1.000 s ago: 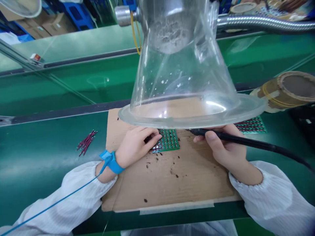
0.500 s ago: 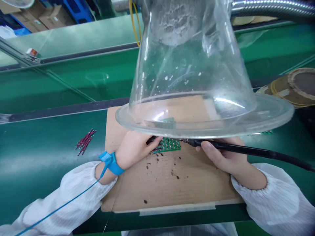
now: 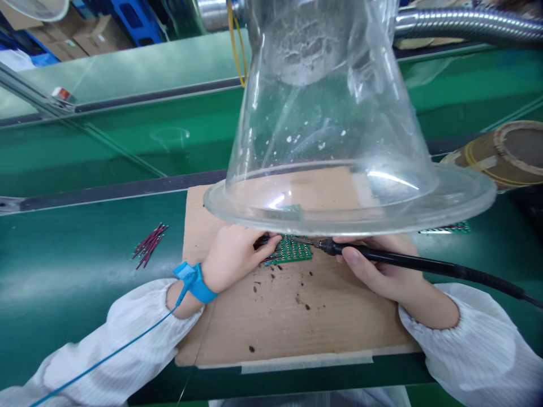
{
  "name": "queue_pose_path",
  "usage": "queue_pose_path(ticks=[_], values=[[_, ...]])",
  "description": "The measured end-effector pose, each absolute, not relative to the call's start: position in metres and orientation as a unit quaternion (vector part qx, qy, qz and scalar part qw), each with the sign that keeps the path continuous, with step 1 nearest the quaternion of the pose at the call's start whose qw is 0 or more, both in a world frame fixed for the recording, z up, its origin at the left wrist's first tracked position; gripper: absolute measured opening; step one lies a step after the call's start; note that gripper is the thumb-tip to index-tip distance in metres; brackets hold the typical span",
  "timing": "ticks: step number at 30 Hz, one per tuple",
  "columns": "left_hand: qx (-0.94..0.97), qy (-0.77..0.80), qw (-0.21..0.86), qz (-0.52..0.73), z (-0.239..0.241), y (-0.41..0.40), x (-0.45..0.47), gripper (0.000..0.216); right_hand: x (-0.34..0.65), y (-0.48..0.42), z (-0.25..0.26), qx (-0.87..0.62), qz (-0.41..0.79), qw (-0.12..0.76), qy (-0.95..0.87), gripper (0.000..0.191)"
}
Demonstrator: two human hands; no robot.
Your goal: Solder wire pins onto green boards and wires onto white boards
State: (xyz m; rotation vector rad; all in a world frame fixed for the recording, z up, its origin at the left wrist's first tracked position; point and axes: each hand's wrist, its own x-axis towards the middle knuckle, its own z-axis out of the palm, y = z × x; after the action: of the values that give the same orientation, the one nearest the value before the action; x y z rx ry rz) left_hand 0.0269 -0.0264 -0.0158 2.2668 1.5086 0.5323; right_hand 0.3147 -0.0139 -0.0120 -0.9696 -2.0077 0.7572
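Observation:
A small green circuit board (image 3: 292, 251) lies on a brown cardboard sheet (image 3: 292, 316). My left hand (image 3: 237, 254), with a blue wrist strap (image 3: 193, 280), rests at the board's left edge; its fingers are curled and pressed together on something thin that I cannot make out. My right hand (image 3: 382, 268) is closed round a black soldering iron (image 3: 403, 262), whose metal tip touches the board's upper right part. A large clear funnel-shaped fume hood (image 3: 339, 141) hangs just above and hides the far half of the board and the fingertips.
A bundle of dark red thin parts (image 3: 149, 244) lies on the green belt to the left. Another green board (image 3: 445, 229) shows at the right under the hood's rim. A brown tape roll (image 3: 500, 152) sits at the far right. A metal hose (image 3: 466, 22) feeds the hood.
The view tilted, so the hood now covers more of the board. My right hand has slid the iron's tip leftward onto the board. My left hand stays at the board's edge.

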Motion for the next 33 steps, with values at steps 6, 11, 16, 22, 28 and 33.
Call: queue_pose_path(ticks=[6, 11, 16, 22, 28, 33], values=[[0.797, 0.54, 0.2, 0.182, -0.0146, -0.0252, 0.0276, 0.015, 0.3134, -0.0133, -0.0092, -0.376, 0.296, 0.38, -0.791, 0.01], [0.795, 0.542, 0.204, 0.183, -0.0146, -0.0251, 0.0278, 0.015, 0.3137, -0.0142, -0.0094, -0.378, 0.29, 0.38, -0.792, 0.009], [0.795, 0.537, 0.212, 0.184, -0.014, -0.024, 0.0271, 0.016, 0.3156, -0.016, -0.014, -0.388, 0.316, 0.395, -0.77, 0.012], [0.793, 0.537, 0.221, 0.186, -0.0145, -0.0236, 0.0268, 0.015, 0.3138, -0.0149, -0.0132, -0.397, 0.311, 0.386, -0.773, 0.011], [0.786, 0.546, 0.221, 0.188, -0.0149, -0.0226, 0.0284, 0.016, 0.3115, -0.0132, -0.0118, -0.39, 0.289, 0.38, -0.787, 0.011], [0.777, 0.555, 0.238, 0.177, -0.0102, -0.0201, 0.031, 0.019, 0.3129, -0.0159, -0.0129, -0.393, 0.309, 0.392, -0.772, 0.011]])
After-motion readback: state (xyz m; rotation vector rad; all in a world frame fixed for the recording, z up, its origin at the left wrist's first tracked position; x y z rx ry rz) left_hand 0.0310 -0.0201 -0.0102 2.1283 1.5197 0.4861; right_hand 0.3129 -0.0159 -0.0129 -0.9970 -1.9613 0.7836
